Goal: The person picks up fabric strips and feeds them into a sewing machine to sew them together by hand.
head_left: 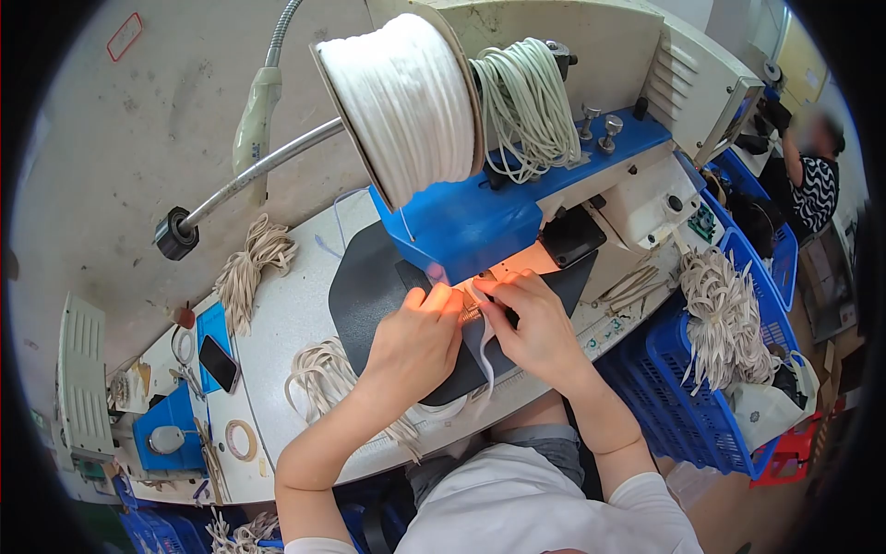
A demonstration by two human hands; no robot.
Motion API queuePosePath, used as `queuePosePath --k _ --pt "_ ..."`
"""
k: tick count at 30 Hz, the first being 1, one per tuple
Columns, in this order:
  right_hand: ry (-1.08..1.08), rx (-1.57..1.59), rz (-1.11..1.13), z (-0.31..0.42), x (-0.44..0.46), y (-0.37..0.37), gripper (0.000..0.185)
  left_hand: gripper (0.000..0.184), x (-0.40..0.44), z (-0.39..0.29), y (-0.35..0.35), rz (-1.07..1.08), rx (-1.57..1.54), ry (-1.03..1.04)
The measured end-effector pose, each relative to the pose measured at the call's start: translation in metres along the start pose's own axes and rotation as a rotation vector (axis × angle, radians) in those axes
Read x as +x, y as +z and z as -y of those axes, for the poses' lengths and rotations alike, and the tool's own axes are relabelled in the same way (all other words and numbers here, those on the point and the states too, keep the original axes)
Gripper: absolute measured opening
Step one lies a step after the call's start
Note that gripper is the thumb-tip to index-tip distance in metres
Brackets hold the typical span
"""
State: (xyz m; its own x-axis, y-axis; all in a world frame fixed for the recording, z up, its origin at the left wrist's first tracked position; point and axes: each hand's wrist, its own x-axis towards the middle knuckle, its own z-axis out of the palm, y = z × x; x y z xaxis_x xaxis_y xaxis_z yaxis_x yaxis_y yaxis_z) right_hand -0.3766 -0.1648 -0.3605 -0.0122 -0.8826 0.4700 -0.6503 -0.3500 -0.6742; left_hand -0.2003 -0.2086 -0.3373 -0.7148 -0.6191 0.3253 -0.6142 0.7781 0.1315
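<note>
Both hands meet under the lit head of a blue and white machine point(461, 226), above its dark work plate point(355, 300). My left hand point(415, 337) is closed, fingertips bent down near the orange-lit spot; what it pinches is hidden. In my right hand point(531, 323), thumb and fingers pinch a pale flat strap point(486, 355), whose loose end hangs over the plate's front edge. Close to my left forearm lies a bundle of pale straps point(323, 369). Above the machine head sits a large spool of white cord point(401, 106), with a coil of pale green cord point(526, 106) beside it.
More straps point(254, 268) lie at the left on the white table point(286, 323). A phone point(219, 363) and a tape roll point(241, 440) are at the far left. Blue crates point(678, 388) stand at the right, strap bundles point(724, 314) on top. Another person point(812, 180) is at the far right.
</note>
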Motion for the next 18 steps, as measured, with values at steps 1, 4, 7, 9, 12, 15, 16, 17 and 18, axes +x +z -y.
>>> queuePosePath --k 1,4,7,9,12,15,16,17,18 --pt "-0.001 -0.003 0.008 -0.0001 -0.0003 -0.0003 0.017 0.017 -0.0001 0.0004 -0.0003 0.001 -0.003 0.001" --pt "-0.012 -0.017 0.024 -0.0005 -0.0016 -0.0011 0.016 0.017 -0.0001 0.0005 -0.0004 -0.007 -0.009 0.000" --pt "-0.032 -0.039 0.025 -0.0009 -0.0022 -0.0008 0.016 0.017 0.0003 0.0003 -0.0009 -0.008 -0.034 -0.011" --pt "-0.040 -0.056 0.029 -0.0007 -0.0022 -0.0008 0.016 0.019 0.0000 0.0006 -0.0012 -0.003 -0.065 -0.021" --pt "-0.041 -0.071 0.031 -0.0003 -0.0023 -0.0005 0.016 0.023 -0.0016 0.0023 -0.0011 0.000 -0.113 -0.029" --pt "-0.047 -0.074 0.020 -0.0002 -0.0023 0.0005 0.015 0.024 -0.0018 0.0035 -0.0004 -0.004 -0.137 -0.025" --pt "-0.048 -0.073 0.019 -0.0004 -0.0023 0.0006 0.015 0.025 -0.0016 0.0035 -0.0010 -0.004 -0.145 -0.027" --pt "-0.048 -0.073 0.018 -0.0006 -0.0024 0.0008 0.015 0.026 -0.0016 0.0034 -0.0016 -0.004 -0.153 -0.030" --pt "-0.048 -0.072 0.017 -0.0009 -0.0026 0.0008 0.015 0.026 -0.0016 0.0035 -0.0024 0.007 -0.157 -0.031"
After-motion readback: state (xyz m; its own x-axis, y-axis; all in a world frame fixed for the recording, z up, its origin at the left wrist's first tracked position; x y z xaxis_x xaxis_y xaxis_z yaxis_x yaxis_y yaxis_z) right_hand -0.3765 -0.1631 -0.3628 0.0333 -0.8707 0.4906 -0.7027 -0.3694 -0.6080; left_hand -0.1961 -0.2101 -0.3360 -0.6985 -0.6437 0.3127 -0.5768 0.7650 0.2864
